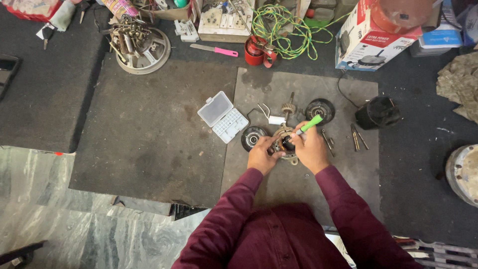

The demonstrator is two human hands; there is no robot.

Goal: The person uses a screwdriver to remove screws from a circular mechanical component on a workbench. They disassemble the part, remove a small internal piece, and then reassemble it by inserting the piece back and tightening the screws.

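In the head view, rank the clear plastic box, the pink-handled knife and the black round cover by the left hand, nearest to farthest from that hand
1. Black round cover, just above the left hand.
2. Clear plastic box, up and left.
3. Pink-handled knife, far up near the clutter.

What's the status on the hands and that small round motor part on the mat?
Left hand steadies round metal motor part. Right hand grips green-handled screwdriver, tip on it. Black round covers beside, not blocking.

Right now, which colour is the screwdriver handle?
Bright green screwdriver handle, in the right hand; head view.
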